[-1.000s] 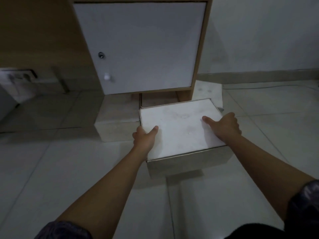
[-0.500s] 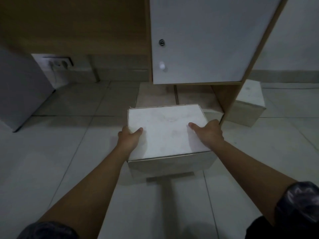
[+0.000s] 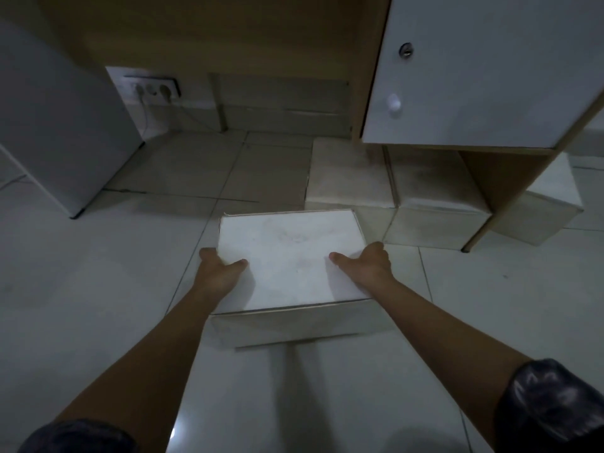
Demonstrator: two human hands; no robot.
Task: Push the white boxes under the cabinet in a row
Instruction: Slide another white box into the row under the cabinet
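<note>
A white box (image 3: 291, 253) rests on the tiled floor in front of me. My left hand (image 3: 219, 269) grips its left side, thumb on the lid. My right hand (image 3: 366, 261) grips its right side the same way. Behind it, two more white boxes (image 3: 346, 178) (image 3: 431, 204) sit side by side under the cabinet (image 3: 474, 70), which has a white door and wooden frame. Another white box (image 3: 549, 201) stands to the right of the cabinet's side panel.
A grey appliance (image 3: 55, 119) stands at the left. A wall socket strip (image 3: 153, 88) with plugged cables is behind it. A wooden panel (image 3: 209, 34) spans the back wall. Tiled floor (image 3: 98, 289) lies to the left of the held box.
The box in my hands has shifted left, away from the front of the cabinet, and now sits left of the two boxes under it. My view has swung left too.
</note>
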